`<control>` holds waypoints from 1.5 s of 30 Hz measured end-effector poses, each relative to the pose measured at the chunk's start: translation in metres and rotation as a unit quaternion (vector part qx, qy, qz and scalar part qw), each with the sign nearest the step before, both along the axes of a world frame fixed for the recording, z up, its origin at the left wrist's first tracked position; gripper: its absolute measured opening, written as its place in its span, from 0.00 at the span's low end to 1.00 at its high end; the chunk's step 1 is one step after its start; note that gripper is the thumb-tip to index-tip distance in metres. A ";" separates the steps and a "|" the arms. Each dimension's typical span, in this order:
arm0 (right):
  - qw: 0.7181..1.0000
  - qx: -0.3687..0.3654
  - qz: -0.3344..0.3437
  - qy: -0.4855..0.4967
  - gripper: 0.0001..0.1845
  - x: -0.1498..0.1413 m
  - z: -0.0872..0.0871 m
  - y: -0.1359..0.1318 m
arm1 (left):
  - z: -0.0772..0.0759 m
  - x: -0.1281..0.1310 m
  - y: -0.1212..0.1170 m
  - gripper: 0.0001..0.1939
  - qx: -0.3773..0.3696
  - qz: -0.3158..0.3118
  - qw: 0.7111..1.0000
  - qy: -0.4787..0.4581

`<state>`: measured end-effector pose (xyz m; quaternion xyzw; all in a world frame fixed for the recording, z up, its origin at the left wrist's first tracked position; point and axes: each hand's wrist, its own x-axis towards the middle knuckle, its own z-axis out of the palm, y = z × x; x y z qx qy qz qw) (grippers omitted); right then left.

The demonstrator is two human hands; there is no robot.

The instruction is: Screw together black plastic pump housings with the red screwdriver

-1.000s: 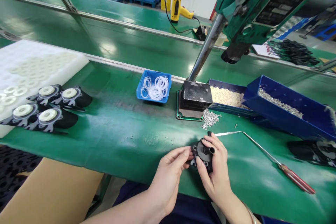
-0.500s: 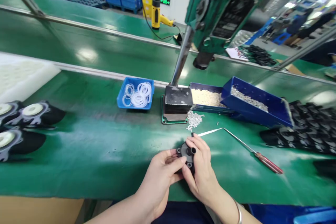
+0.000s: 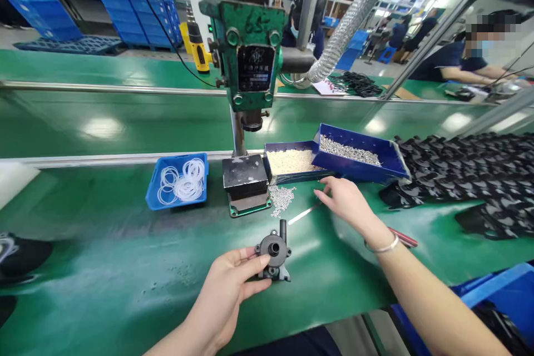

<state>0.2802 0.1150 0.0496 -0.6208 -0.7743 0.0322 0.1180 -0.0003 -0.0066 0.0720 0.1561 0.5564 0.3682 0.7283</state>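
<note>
My left hand (image 3: 227, 292) grips a small black pump housing (image 3: 274, 252) standing on the green bench, its round port facing me. My right hand (image 3: 344, 200) reaches out over the bench with fingers spread, just above the metal shaft of a red-handled screwdriver (image 3: 401, 237), and holds nothing. A heap of small silver balls (image 3: 281, 198) lies just left of it. Behind it stand a blue tray of whitish small parts (image 3: 292, 162) and a blue tray of silver pins (image 3: 354, 153).
A green bench press (image 3: 249, 72) stands on a black block (image 3: 245, 178) at centre. A blue tray of white rings (image 3: 179, 181) sits to its left. Black pump housings (image 3: 467, 172) are piled at right. Other people work at the far right.
My right hand has let go of the pump housing and moved up and right toward the screwdriver. My head has lifted and turned right, so the press is in full view.
</note>
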 end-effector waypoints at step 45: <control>0.929 0.040 0.320 0.182 0.04 -0.122 0.024 -0.078 | -0.012 0.003 -0.005 0.13 0.041 0.016 0.997 -0.069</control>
